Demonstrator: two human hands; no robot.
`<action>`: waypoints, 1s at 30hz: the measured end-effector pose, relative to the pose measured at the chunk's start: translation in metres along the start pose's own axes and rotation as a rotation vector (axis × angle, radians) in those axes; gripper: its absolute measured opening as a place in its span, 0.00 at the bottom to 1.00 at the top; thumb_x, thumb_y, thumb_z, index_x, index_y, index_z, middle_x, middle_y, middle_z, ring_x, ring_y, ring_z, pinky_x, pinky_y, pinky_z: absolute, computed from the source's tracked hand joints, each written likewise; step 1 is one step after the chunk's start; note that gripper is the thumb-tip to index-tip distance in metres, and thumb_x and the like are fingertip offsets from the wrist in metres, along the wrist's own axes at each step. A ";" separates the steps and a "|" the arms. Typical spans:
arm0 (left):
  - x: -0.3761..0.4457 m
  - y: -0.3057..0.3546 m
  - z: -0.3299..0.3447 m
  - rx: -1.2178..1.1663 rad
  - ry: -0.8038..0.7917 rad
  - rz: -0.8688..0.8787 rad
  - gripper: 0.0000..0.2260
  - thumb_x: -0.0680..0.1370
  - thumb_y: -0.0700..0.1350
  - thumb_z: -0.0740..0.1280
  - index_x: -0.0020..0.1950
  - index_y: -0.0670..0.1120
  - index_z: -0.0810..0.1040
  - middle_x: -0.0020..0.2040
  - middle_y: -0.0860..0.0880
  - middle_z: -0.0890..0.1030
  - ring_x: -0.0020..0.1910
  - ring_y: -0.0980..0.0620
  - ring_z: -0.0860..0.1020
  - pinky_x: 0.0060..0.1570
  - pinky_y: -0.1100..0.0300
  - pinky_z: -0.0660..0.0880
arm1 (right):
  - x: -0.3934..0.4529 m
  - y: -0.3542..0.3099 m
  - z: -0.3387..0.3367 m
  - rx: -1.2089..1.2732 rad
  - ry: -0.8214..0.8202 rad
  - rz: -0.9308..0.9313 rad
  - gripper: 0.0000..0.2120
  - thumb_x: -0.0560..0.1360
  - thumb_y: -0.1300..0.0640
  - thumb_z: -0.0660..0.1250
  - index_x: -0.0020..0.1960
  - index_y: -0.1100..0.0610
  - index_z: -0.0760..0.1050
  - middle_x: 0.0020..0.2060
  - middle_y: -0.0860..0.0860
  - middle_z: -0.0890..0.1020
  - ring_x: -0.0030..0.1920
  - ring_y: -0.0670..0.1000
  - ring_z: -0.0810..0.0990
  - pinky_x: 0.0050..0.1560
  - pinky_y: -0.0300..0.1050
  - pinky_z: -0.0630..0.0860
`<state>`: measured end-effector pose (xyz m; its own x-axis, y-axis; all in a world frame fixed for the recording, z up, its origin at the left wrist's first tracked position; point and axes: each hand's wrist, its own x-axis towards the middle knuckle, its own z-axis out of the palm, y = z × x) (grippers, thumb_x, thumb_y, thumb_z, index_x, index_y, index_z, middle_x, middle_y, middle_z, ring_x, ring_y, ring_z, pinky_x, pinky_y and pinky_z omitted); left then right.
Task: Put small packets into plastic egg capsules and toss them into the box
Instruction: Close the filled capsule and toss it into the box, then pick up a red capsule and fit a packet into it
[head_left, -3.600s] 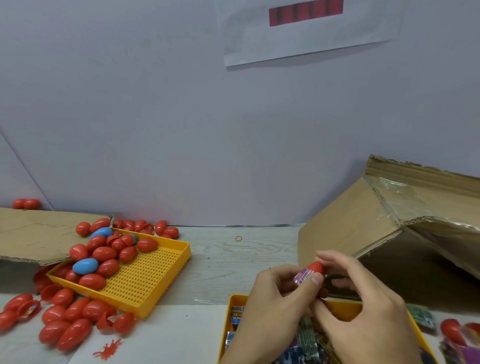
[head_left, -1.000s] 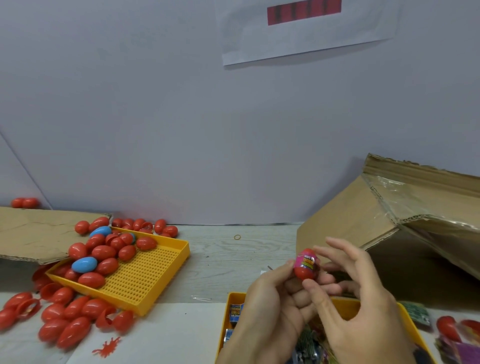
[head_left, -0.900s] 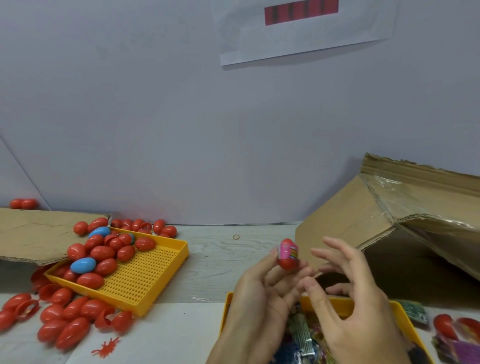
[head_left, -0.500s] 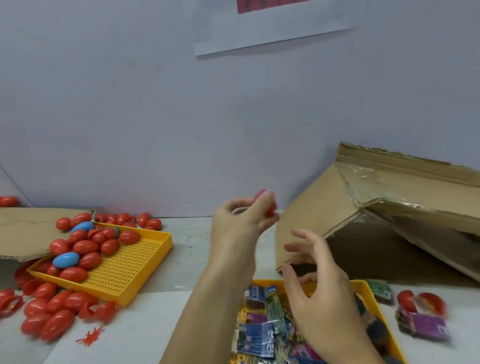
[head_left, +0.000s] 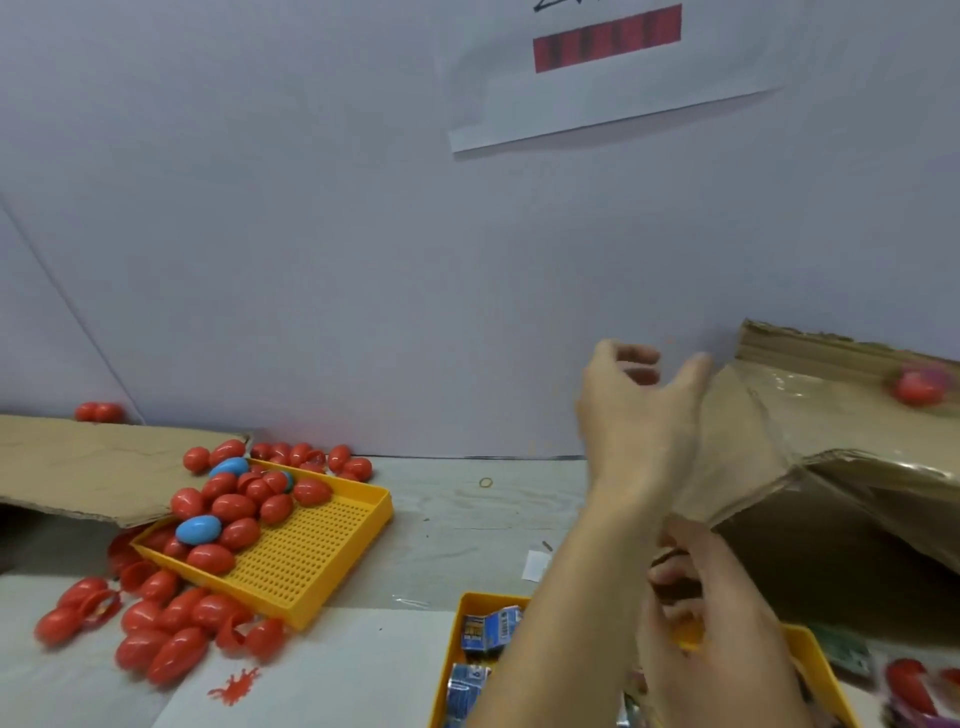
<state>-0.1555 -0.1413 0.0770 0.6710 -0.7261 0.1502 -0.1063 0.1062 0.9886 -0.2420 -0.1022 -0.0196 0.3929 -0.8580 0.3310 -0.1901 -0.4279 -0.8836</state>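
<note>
The left hand (head_left: 636, 415) was raised at centre right of the frame, fingers loosely spread and holding nothing. The right hand (head_left: 717, 623), blurred, hovered low over the packet tray (head_left: 470, 605); whether it gripped anything could not be told. A red egg (head_left: 917, 385), blurred, was at the far right edge against the box (head_left: 831, 426). The left forearm reached up from the bottom edge.
</note>
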 end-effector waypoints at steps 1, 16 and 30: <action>0.004 -0.004 -0.020 0.068 0.064 0.057 0.09 0.75 0.50 0.73 0.50 0.52 0.74 0.49 0.52 0.80 0.48 0.51 0.82 0.51 0.52 0.81 | 0.000 -0.002 0.002 -0.023 0.011 -0.021 0.24 0.71 0.66 0.70 0.50 0.38 0.68 0.46 0.38 0.75 0.45 0.39 0.75 0.37 0.33 0.72; 0.090 -0.110 -0.280 1.293 0.281 -0.148 0.15 0.75 0.36 0.66 0.62 0.42 0.72 0.61 0.42 0.73 0.62 0.43 0.72 0.59 0.51 0.74 | 0.005 0.005 0.018 -0.210 -0.003 -0.074 0.23 0.66 0.69 0.72 0.42 0.39 0.77 0.40 0.39 0.80 0.41 0.41 0.78 0.36 0.38 0.74; 0.079 -0.102 -0.265 1.249 0.341 0.116 0.04 0.80 0.38 0.61 0.45 0.44 0.68 0.45 0.42 0.75 0.41 0.47 0.71 0.39 0.56 0.67 | 0.014 0.000 0.010 -0.478 -0.448 -0.366 0.06 0.72 0.45 0.71 0.45 0.38 0.75 0.38 0.30 0.75 0.59 0.25 0.62 0.51 0.14 0.56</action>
<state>0.1028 -0.0292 -0.0106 0.7438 -0.5273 0.4107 -0.6596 -0.6785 0.3234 -0.2278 -0.1112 -0.0189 0.8155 -0.4827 0.3192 -0.3069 -0.8284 -0.4685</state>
